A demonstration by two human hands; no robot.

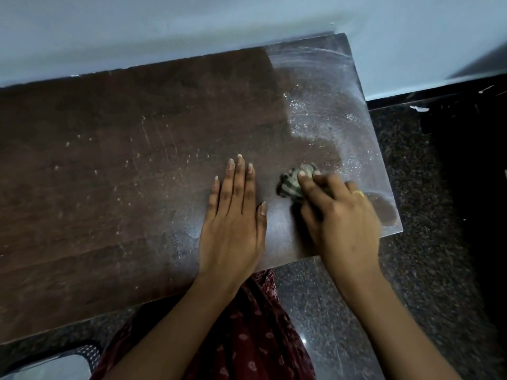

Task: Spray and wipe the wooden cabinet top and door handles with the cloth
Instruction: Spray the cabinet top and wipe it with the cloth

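The dark wooden cabinet top (123,165) fills the left and middle of the view, seen from above. Its right end shines with wet spray droplets and curved wipe streaks. My right hand (340,218) presses a bunched, striped grey-green cloth (293,182) onto the wood near the front right corner. My left hand (233,215) lies flat on the top just left of the cloth, fingers straight and together, holding nothing. The door handles and any spray bottle are out of view.
A pale wall (192,23) runs along the back edge of the cabinet. Dark speckled granite floor (428,242) lies to the right and in front. My red patterned clothing (255,333) hangs below the front edge. A pale object (55,366) sits at the bottom left.
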